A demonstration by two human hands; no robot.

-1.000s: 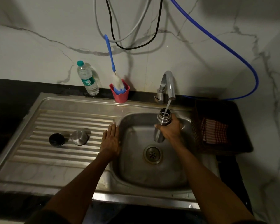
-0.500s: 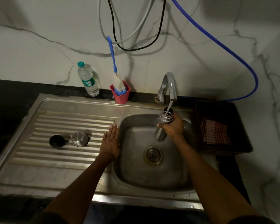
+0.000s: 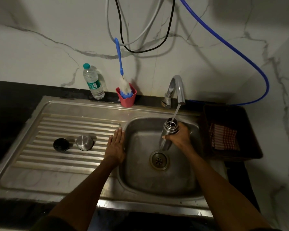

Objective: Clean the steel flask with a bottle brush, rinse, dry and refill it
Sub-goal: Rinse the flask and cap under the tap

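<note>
My right hand (image 3: 179,137) grips the steel flask (image 3: 168,132) over the sink basin (image 3: 157,179). The flask stands nearly upright with its open mouth under the tap (image 3: 178,88). A thin stream of water runs from the spout into the mouth. My left hand (image 3: 115,146) rests flat, fingers straight, on the rim between the drainboard and the basin. The bottle brush (image 3: 120,69), blue handle and white bristles, stands head down in a red cup (image 3: 127,99) at the back. The steel cap (image 3: 84,142) and a black inner lid (image 3: 61,144) lie on the drainboard.
A plastic water bottle (image 3: 92,81) stands by the wall left of the red cup. A dark tray (image 3: 250,129) right of the sink holds a red checked cloth (image 3: 223,139). A blue hose (image 3: 240,52) and cables hang on the marble wall. The drain (image 3: 158,160) sits below the flask.
The view has shifted slightly. The flask stays under the running tap in my right hand, raised a touch, and my left hand has not moved from the rim.
</note>
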